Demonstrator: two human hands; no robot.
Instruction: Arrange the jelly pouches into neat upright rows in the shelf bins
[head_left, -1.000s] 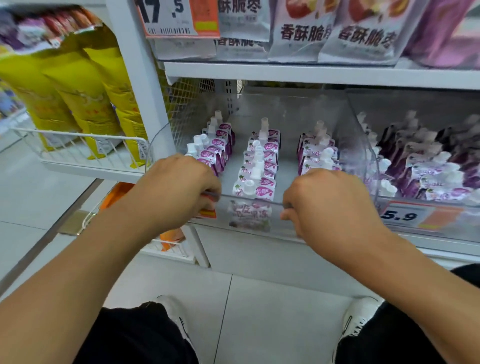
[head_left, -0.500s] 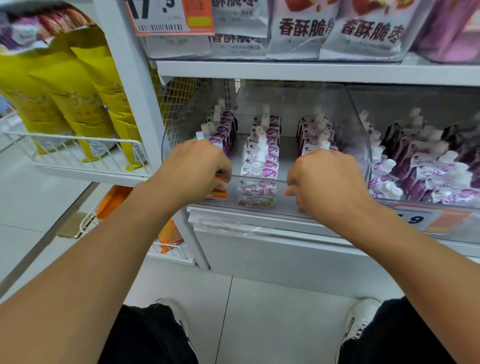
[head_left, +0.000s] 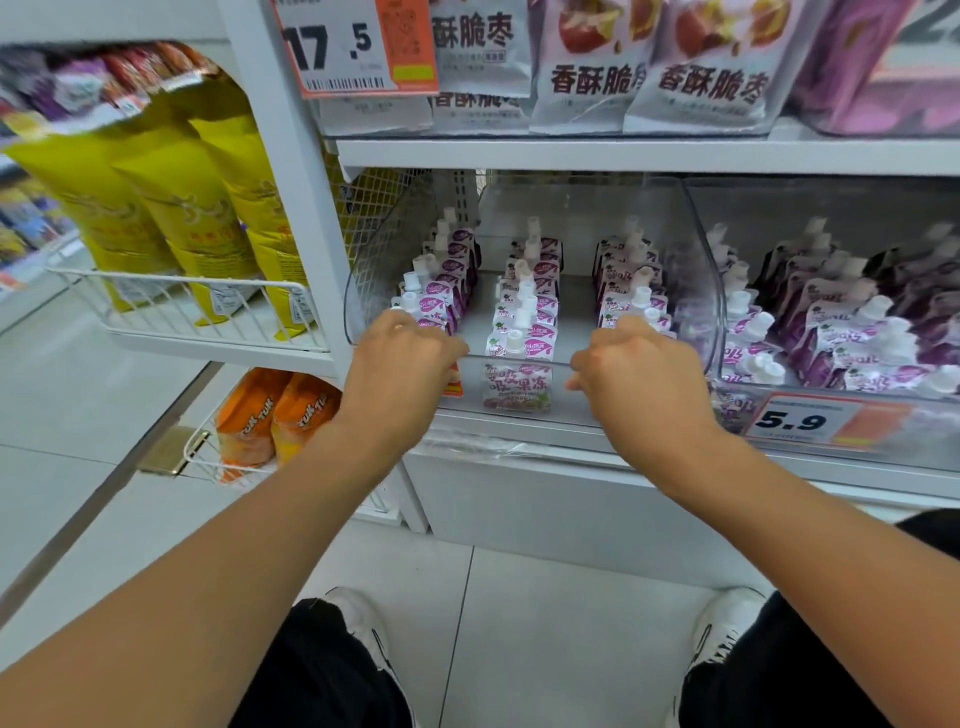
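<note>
The white shelf unit (head_left: 623, 156) fills the upper part of the view. On its lower shelf sits a clear plastic bin (head_left: 587, 218), and a second clear bin (head_left: 831, 208) stands just beside it on the right. On the tier above lean pale snack bags (head_left: 696, 67), and in a white wire basket (head_left: 171, 306) to the left stand tall yellow bags (head_left: 171, 197).

Both forearms reach up from the bottom of the view to the front edge of the first bin. The left hand (head_left: 400, 364) is curled over the front lip near its left corner, fingers folded round the edge. The right hand (head_left: 639, 374) is curled over the same lip further right, knuckles up and fingers bent round the rim.

Inside this bin the jelly pouches (head_left: 524, 312) stand upright in three rows running front to back, white caps up. The left row rises just behind the left hand, the right row just behind the right hand, and the middle row shows in the gap between the two hands; its front pouch is seen through the clear front wall. The neighbouring bin holds darker purple pouches (head_left: 852, 322) lying less evenly, many tilted.

An orange-and-white price tag reading 5.9 (head_left: 810, 421) is fixed below that bin. A tag reading 17.5 (head_left: 353, 47) hangs from the upper tier.
</note>
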